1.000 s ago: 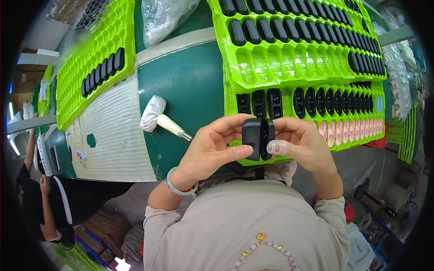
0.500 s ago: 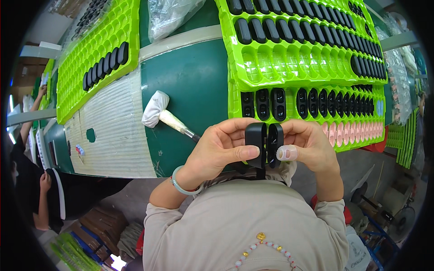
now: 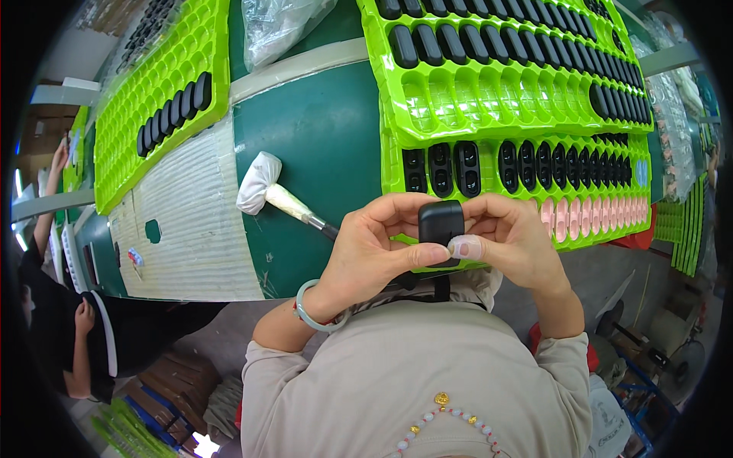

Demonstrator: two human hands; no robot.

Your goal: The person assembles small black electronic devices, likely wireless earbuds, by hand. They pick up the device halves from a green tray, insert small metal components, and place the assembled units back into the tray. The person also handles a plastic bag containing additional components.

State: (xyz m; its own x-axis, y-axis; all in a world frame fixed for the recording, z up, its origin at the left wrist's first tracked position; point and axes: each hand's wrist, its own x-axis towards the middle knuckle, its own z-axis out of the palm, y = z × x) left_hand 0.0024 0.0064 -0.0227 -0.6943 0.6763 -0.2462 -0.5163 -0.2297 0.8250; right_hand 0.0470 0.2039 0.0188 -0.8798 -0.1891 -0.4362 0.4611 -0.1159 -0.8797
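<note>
1. Green table (image 3: 321,145) carries a cloth-wrapped brush (image 3: 275,195), lying left of the black part (image 3: 441,223).
2. My left hand (image 3: 374,248) pinches that part, thumb steadying it.
3. My right hand (image 3: 508,240) grips its other side; the green tray (image 3: 489,99) lies just beyond.

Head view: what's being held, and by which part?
A small black plastic part, pinched between both hands: left hand on its left side and lower edge, right hand on its right.
</note>
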